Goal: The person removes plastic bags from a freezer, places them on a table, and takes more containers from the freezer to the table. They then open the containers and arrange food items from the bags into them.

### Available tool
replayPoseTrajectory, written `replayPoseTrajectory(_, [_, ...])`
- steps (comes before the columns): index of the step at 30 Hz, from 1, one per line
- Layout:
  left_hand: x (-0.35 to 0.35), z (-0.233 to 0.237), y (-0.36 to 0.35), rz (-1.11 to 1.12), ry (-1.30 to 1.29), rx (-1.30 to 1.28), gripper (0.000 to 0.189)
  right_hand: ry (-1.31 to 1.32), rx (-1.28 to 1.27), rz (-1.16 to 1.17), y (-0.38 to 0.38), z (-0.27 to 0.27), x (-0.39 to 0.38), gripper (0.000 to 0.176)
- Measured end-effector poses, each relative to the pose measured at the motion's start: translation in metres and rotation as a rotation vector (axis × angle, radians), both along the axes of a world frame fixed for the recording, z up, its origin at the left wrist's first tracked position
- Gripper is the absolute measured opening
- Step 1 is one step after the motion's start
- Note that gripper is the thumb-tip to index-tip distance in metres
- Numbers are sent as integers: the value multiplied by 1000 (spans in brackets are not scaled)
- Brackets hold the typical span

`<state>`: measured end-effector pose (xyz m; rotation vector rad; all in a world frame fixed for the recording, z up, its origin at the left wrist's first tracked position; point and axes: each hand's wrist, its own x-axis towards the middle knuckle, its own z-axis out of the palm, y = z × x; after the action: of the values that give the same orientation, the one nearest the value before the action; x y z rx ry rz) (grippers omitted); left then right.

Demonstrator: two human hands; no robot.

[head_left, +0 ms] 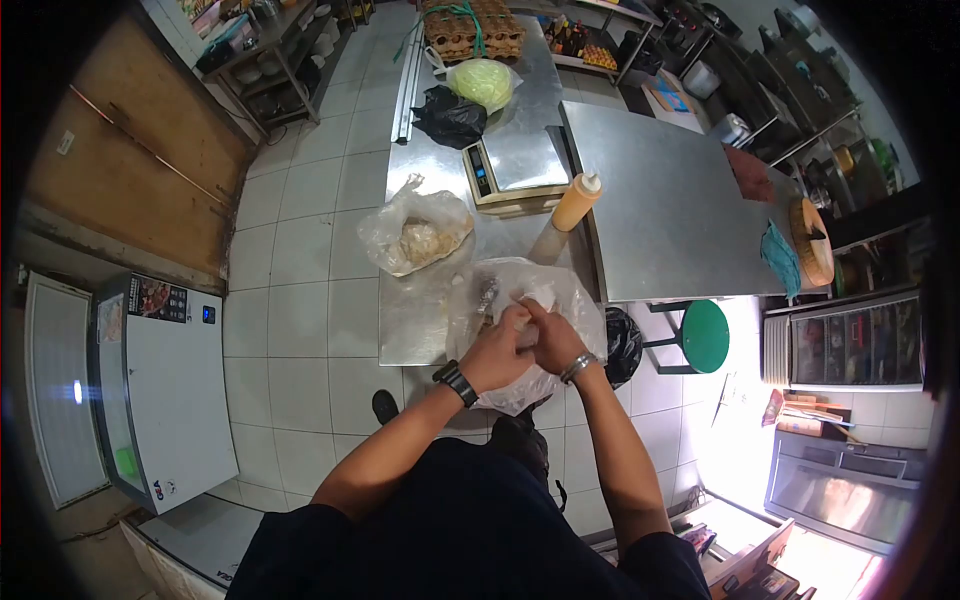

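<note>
A clear plastic bag (575, 285) lies at the near end of the steel table, its contents blurred by the plastic. My left hand (497, 348), with a black watch at the wrist, is closed on the gathered plastic. Right beside it, my right hand (556, 338) pinches the same bag, fingertips meeting those of the left. Just beyond stands a squeeze bottle (575, 203) of orange sauce with a white cap. To the left rests another clear bag (415, 235) holding something pale brown.
A digital scale (520, 165) sits behind the bottle. Farther back are a black plastic bag (450, 118), a pale green bagged bundle (484, 85) and stacked egg trays (472, 35). Rightward, a steel table (670, 210) holds a round wooden board (812, 240). A green stool (705, 336) stands below.
</note>
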<state>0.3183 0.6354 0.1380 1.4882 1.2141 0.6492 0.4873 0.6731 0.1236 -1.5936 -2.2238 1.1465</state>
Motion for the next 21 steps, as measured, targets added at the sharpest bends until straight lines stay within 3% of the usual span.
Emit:
replayPoseTrajectory(1, [-3,9,-2,84,204,198,65,2,0,1,5,-7,3,65])
replayPoseTrajectory(2, [-10,18,-3,84,205,198,65,-169,128,-27,13,-22,11,52])
replayPoseTrajectory(4, [-32,31,-6,92,557,605,57,-405,254,-145,30,-59,30,37])
replayPoseTrajectory(5, [-41,29,-8,90,558,602,57,-470,251,-236,34,-59,30,34])
replayPoseTrajectory(10, [-69,20,-14,-115,461,683,42,-616,193,-211,43,-71,22,28])
replayPoseTrajectory(12, [-73,24,-13,-52,436,663,45,-568,179,74,42,-57,7,53])
replayPoseTrajectory(13, [-74,27,-12,7,410,643,48,-566,175,72,37,-51,-1,53])
replayPoseTrajectory(14, [-74,36,-10,3,411,641,48,-489,111,161,31,-47,-8,65])
replayPoseTrajectory(16, [-75,58,-6,28,872,752,47,-638,-103,248,16,28,-44,80])
replayPoseTrajectory(17, [-75,60,-6,20,871,755,47,-636,-105,240,19,-2,-40,80])
replayPoseTrajectory(19, [-77,63,-6,49,1028,474,52,-749,48,0,33,-86,-32,73])
replayPoseTrajectory(21, [-83,63,-7,-24,1018,433,60,-790,-22,-28,47,-92,-32,69])
